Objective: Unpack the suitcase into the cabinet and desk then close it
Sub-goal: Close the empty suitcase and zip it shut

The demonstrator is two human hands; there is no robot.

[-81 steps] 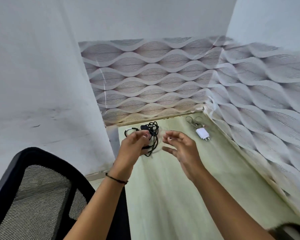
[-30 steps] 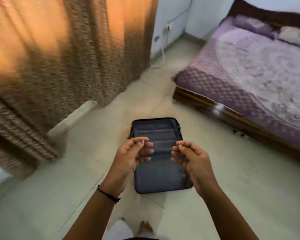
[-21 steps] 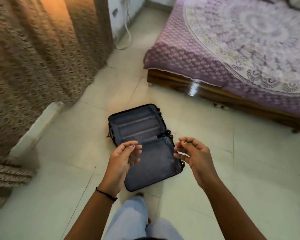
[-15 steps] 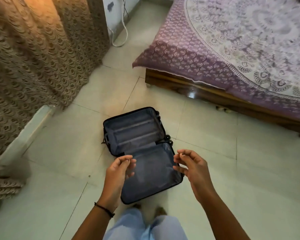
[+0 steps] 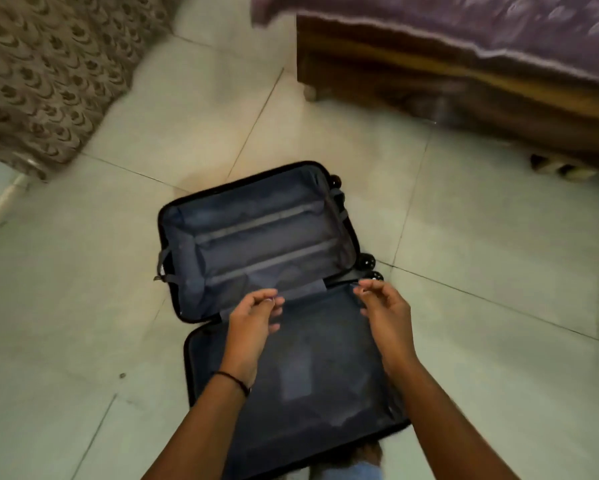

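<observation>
Hovering over the open suitcase (image 5: 256, 233) on the floor (image 5: 464, 237), left hand (image 5: 253, 320) and right hand (image 5: 384, 306) hold nothing, fingers loosely curled

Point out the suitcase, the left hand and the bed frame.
suitcase (image 5: 256, 233): head view, lining of the far open half.
left hand (image 5: 253, 320): head view, back of the hand.
bed frame (image 5: 464, 88): head view, wooden side board.

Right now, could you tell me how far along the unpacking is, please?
The suitcase lies open on the floor, and its far half looks empty. Something pale seems to show through the near half's mesh. The left hand and right hand hover above it, holding nothing. Checking that half and closing remain.
</observation>
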